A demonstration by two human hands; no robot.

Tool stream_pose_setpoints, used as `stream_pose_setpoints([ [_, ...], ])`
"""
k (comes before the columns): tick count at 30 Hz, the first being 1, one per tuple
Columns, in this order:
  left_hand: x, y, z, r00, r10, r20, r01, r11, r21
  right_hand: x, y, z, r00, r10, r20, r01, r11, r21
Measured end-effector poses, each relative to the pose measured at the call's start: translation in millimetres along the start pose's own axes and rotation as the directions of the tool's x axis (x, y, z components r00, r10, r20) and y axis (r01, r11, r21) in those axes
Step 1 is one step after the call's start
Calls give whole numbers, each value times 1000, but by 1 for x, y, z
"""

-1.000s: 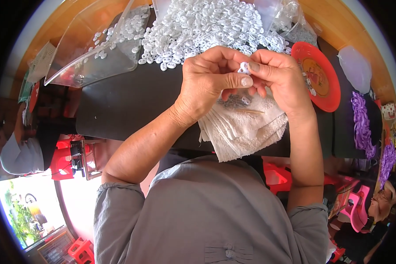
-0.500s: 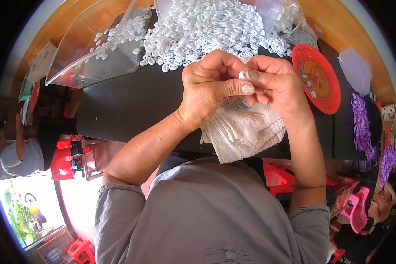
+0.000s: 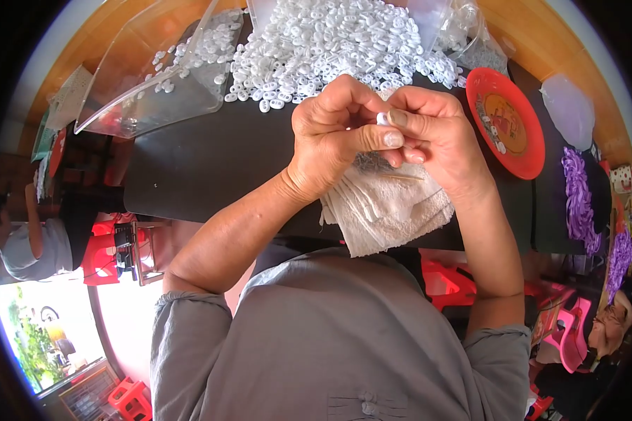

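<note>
Black and smooth, the table top (image 3: pixel 211 165) carried a great heap of small white oval pieces (image 3: pixel 330 49) at its far edge, a clear plastic tray (image 3: pixel 154 84) to the left of it, a red plate (image 3: pixel 516 123) on the right and a folded white cloth (image 3: pixel 393 210) at the near edge. Above that cloth the left hand (image 3: pixel 333 137) and right hand (image 3: pixel 439 144) met, fingers curled in, pinching one small white piece (image 3: pixel 382 118) between thumbs and fingertips. It was mostly hidden, so I could not tell how it sat; keeping the work low over the cloth looked wise, to catch a slip.
</note>
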State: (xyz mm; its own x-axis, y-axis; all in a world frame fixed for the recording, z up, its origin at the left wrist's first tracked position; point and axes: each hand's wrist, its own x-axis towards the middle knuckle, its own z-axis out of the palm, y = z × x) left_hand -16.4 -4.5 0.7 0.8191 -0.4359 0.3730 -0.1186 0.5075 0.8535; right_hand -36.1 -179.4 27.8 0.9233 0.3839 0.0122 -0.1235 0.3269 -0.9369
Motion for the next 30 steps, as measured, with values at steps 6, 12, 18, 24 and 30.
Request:
stream_pose_setpoints([
  [6,5,-4,9,996,30,-87,-27,999,36,-1,-8,7,983,-67,-171,31,978,-205],
  [12,8,4,5,940,-187,-286,245,952,182,2,-1,5,928,-219,-301,82,909,-408],
  [18,7,6,4,925,-239,-294,288,948,136,2,3,9,920,-257,-297,92,876,-474],
  [24,6,3,2,936,-226,-268,274,949,158,3,6,11,901,-340,-271,108,779,-618],
  [30,4,1,1,959,-165,-230,227,935,273,6,12,6,875,-470,-118,235,624,-746],
])
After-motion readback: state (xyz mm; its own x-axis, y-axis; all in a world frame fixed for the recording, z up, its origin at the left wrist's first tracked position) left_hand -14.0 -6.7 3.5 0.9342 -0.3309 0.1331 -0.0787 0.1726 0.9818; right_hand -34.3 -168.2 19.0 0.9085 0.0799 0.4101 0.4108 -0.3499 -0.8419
